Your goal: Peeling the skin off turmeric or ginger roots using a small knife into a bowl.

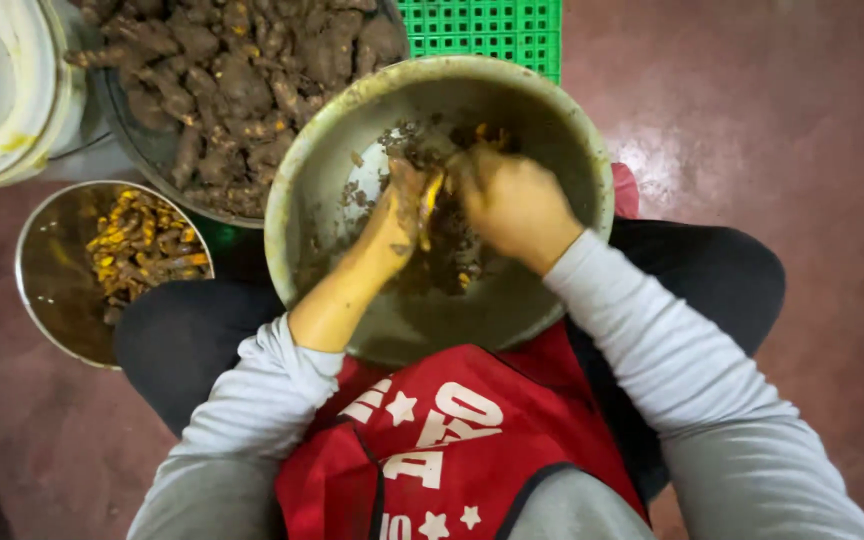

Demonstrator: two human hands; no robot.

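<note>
A wide metal bowl rests on my lap, smeared with mud and holding brown peelings and root scraps. Both hands are inside it. My left hand grips a small yellow-orange root by its lower part. My right hand, coated in yellow stain, closes over the root's upper end and touches the left hand. Whether the right hand also holds a tool is hidden by its fingers.
A big metal basin heaped with muddy brown roots sits at the top left. A smaller steel bowl with peeled orange roots stands left of my knee. White bucket top left, green plastic crate behind, reddish floor.
</note>
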